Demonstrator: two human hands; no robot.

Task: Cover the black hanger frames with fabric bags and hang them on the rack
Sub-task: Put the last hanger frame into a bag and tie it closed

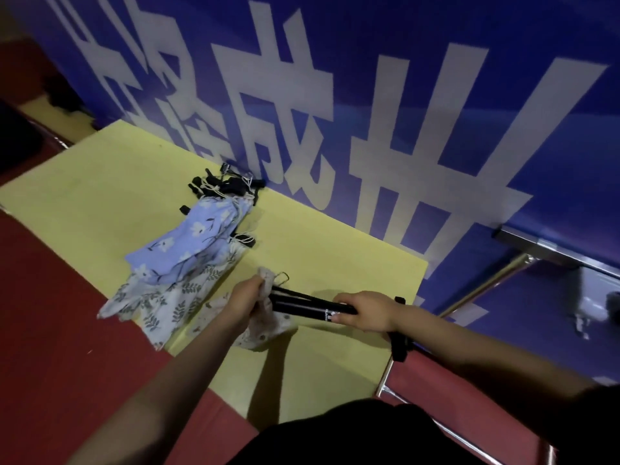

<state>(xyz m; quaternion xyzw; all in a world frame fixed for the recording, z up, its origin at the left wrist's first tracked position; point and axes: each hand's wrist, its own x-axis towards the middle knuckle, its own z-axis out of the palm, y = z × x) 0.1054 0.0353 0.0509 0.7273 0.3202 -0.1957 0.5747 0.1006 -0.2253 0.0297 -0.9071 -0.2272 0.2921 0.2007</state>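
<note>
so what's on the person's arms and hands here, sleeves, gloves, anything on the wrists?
Both forearms are bare with no sleeves visible on them. No gloves on the left hand or the right hand. A black wrist strap wraps the right wrist. No rings or watch can be made out. Dark clothing shows at the bottom edge.

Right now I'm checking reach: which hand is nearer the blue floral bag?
Left. The left hand, gripping a beige bag, is just below-right of the blue floral bag; the right hand holds the black frame farther right.
</note>
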